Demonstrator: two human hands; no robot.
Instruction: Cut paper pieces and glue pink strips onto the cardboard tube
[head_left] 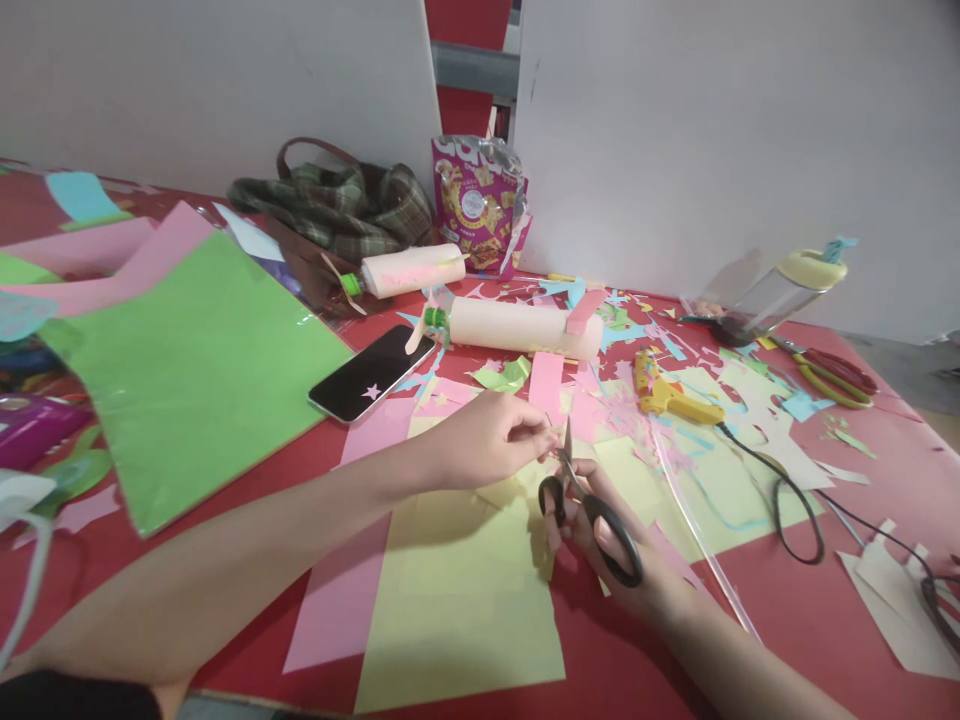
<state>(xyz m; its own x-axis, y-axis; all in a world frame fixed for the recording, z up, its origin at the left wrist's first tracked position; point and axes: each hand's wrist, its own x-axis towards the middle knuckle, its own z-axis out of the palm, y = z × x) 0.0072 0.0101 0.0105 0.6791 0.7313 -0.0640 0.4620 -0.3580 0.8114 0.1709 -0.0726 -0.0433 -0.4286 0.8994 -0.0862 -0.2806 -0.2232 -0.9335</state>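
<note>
Pinched between thumb and fingertips of the left hand (484,435) was a tiny scrap of paper, too small to make out clearly, held just above the yellow sheet (457,590). Her right hand (615,550) was clenched through the black loops of the scissors (581,495), blades pointing up at that scrap and nearly touching the left fingertips. With so little paper to hold, I judged a snip could nick a finger, or the piece could slip and fall among the cuttings littering the red table (825,620). A phone (371,373) and a yellow glue gun (664,393) lay well apart.
</note>
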